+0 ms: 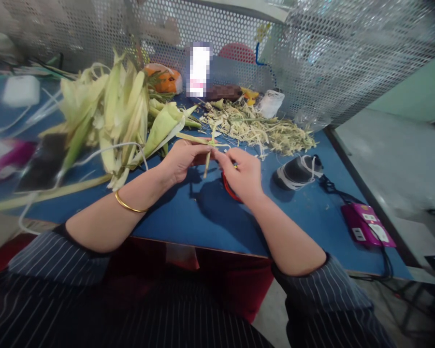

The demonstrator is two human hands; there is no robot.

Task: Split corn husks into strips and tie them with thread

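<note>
Over the middle of the blue table, my left hand [183, 158] pinches narrow pale-green corn husk strips [208, 162] that cross at its fingertips. My right hand [245, 173] meets it there, thumb and fingers closed on the same strips. A red curved loop [231, 189], which looks like a scissors handle, shows below the right hand; whether that hand touches it cannot be made out. Left of my left hand, a large heap of corn husks [125, 113] spreads out. Beyond both hands lies a pile of shredded husk scraps [261, 128].
A black spool wound with white cord [297, 172] and a purple power socket box [368, 224] are at the right. A dark phone [43, 162] with a white cable lies left. A perforated metal screen [235, 29] rises along the back, before an orange bundle [165, 79].
</note>
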